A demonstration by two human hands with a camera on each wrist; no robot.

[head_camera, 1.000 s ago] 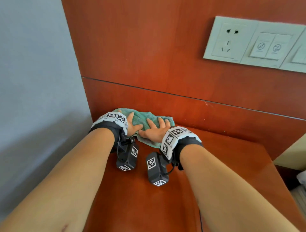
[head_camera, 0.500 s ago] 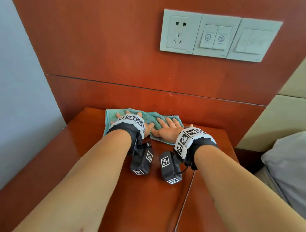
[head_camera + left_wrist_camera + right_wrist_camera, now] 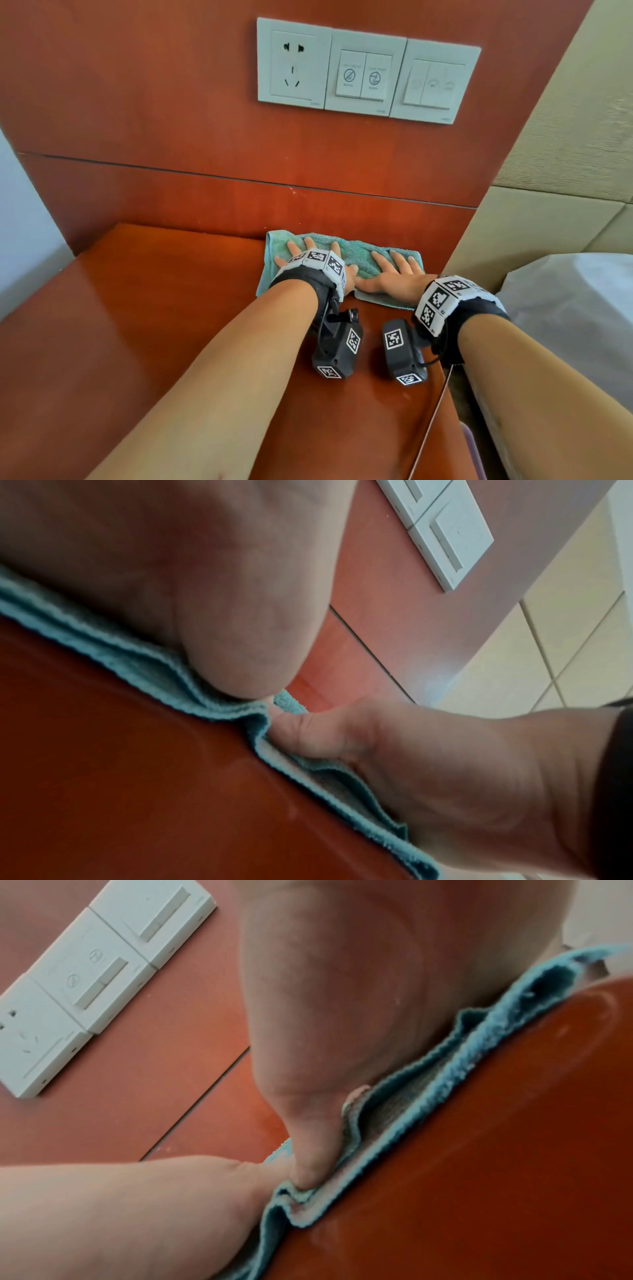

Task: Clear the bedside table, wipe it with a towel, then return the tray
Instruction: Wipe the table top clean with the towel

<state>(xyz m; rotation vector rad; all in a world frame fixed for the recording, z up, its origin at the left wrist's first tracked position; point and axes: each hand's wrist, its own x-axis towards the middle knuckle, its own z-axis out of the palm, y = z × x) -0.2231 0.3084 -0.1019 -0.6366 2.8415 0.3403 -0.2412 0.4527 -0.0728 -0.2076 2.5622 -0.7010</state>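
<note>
— Where is the towel [image 3: 342, 263] just now?

— On the red-brown desk [image 3: 154, 308], at its back edge against the wood wall panel [image 3: 171, 120] and toward the bed-side corner. It is teal and folded; the wrist views show its stacked edges rippled on the desk top.

— And the hands?

— Both lie flat on the towel, side by side. The left hand [image 3: 310, 255] covers the end farther from the bed, fingers spread and straight. The right hand [image 3: 394, 277] presses the end nearer the bed, fingers also straight, pointing at the wall panel.

— So neither grip is clenched?

— No. Each grip is released, palm down, pushing on the cloth. The thumbs meet near the towel's front edge; from the right wrist the thumb tip presses into a fold there.

— Anything else near the towel?

— A row of white switch plates [image 3: 368, 70] on the wall panel above it, a beige padded headboard [image 3: 565, 154] beyond the panel, and white bedding [image 3: 575, 308] beside the desk.
</note>
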